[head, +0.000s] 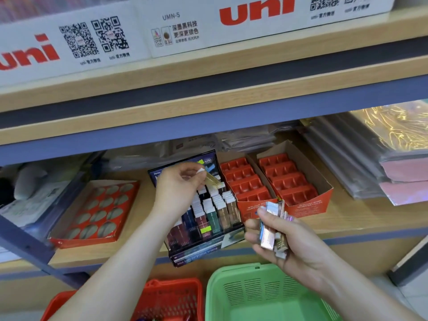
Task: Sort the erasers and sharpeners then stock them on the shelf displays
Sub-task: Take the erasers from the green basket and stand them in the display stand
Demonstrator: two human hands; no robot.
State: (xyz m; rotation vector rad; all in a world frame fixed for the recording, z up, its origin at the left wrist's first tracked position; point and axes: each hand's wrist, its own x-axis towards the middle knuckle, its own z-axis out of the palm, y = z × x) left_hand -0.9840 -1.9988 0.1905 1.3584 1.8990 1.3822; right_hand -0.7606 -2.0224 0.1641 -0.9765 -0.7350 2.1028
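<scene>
Left grip pinching eraser, display box part-filled

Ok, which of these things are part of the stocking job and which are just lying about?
Job: gold eraser in left hand; eraser bundle in right hand; dark eraser display; red sharpener trays.
Lying about: uni cartons; wrapped sheet packs.

Red "uni" lettering stands on the white cartons along the top of the frame. The middle one also reads "UMN-S" and "深墨黑科技 更深更锁色". At centre, the dark eraser display box reads "Slim body for precise erasing" on its front lip.
</scene>
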